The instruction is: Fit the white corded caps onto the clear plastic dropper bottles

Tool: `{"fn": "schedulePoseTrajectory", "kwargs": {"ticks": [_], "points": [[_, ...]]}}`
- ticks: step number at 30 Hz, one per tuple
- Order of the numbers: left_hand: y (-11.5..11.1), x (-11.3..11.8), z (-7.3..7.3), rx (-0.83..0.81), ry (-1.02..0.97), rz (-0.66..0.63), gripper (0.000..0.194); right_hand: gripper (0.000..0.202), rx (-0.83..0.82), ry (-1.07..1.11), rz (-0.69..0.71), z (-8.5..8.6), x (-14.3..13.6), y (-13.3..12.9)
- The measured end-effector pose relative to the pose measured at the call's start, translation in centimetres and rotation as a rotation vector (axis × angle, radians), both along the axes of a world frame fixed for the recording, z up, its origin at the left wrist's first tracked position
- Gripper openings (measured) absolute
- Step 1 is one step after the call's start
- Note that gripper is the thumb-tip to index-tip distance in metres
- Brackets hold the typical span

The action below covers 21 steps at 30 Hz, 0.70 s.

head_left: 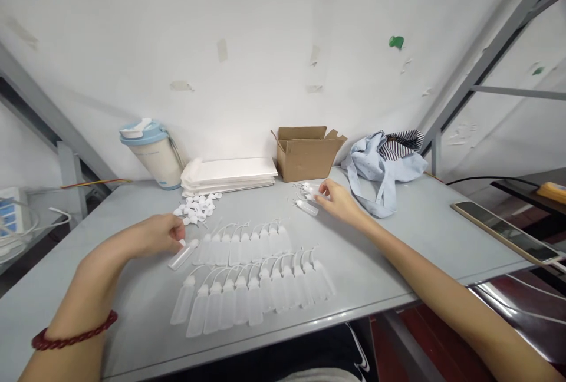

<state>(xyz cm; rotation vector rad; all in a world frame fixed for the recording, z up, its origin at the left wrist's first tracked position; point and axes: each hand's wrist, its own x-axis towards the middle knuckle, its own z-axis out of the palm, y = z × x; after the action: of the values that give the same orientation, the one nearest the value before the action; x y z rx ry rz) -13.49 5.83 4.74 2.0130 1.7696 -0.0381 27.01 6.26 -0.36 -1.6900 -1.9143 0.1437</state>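
Observation:
My left hand (154, 233) is closed in a pinch over the left of the table, with a small white cap (181, 243) at its fingertips. Just under it lies a clear plastic squeeze bottle (181, 257). Farther back on the right, the fingers of my right hand (339, 200) close on a small bottle (315, 192) in a little group; the fingers partly hide it. A single thin-spouted bottle (306, 208) lies in front of that hand. Between my hands, two rows of translucent bottles with thin bent spouts lie side by side, a back row (241, 247) and a front row (241, 302).
White caps (198, 208) are heaped behind my left hand. Along the wall stand a tumbler (154, 158), a stack of white sheets or packets (230, 174), an open cardboard box (307, 161) and a light blue cloth bag (384, 173). A phone (504, 231) lies at the right edge.

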Motion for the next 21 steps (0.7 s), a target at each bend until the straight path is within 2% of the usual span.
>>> {"fn": "schedulePoseTrajectory", "kwargs": {"ticks": [8,21], "points": [[-0.65,0.50,-0.20,-0.215,0.007,-0.039,0.010,0.015,-0.003,0.001,-0.005,0.05,-0.14,-0.10],[-0.82,0.24,0.42,-0.098,-0.027,-0.062,0.012,0.017,-0.020,0.005,0.004,0.05,-0.41,-0.22]]}}
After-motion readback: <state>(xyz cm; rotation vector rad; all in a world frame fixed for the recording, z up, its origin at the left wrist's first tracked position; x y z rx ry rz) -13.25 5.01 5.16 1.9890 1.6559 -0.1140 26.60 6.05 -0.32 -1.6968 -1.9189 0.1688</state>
